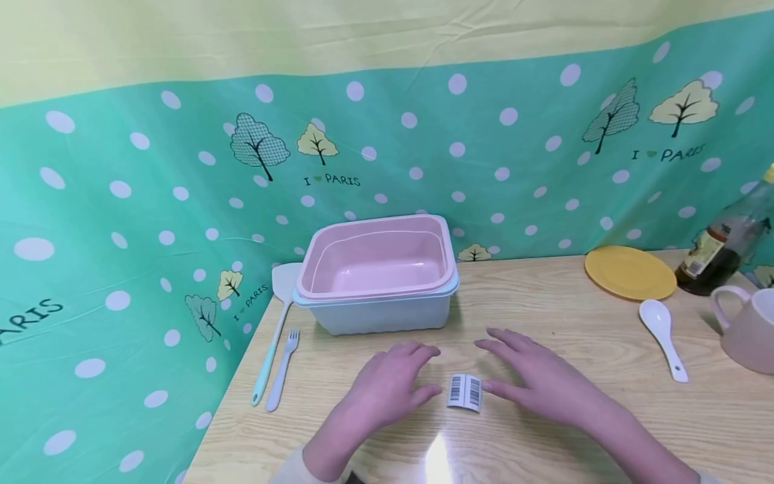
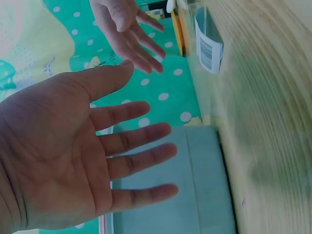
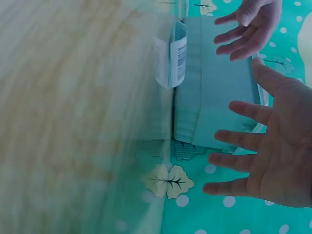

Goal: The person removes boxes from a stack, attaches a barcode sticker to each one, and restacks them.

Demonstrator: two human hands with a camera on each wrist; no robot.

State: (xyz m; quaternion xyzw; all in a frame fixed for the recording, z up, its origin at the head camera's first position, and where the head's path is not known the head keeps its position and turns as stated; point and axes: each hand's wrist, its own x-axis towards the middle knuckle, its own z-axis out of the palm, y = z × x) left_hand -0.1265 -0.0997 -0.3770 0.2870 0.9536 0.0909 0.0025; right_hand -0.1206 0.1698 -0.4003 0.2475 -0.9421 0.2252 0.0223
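Observation:
A small white label with two barcodes [image 1: 464, 392] lies on the wooden table between the two hands, its edges curling up in the wrist views. To its left, the left hand [image 1: 393, 386] hovers with fingers spread and holds nothing. On the other side the right hand [image 1: 538, 376] is likewise spread and bare, its thumb tip close to the label in the head view. Behind both hands stand two nested basins: a pink basin [image 1: 381, 259] sits inside a light blue basin [image 1: 381, 316]. The left wrist view shows the open left palm [image 2: 58, 146]; the right wrist view shows the right palm [image 3: 282, 151].
Left of the basins lie a turner [image 1: 275, 329] and a fork [image 1: 283, 370]. At the right are a yellow plate [image 1: 631, 272], a white spoon [image 1: 663, 336], a pink mug [image 1: 750, 329] and a sauce bottle [image 1: 719, 249]. A green dotted cloth [image 1: 423, 161] hangs behind the table.

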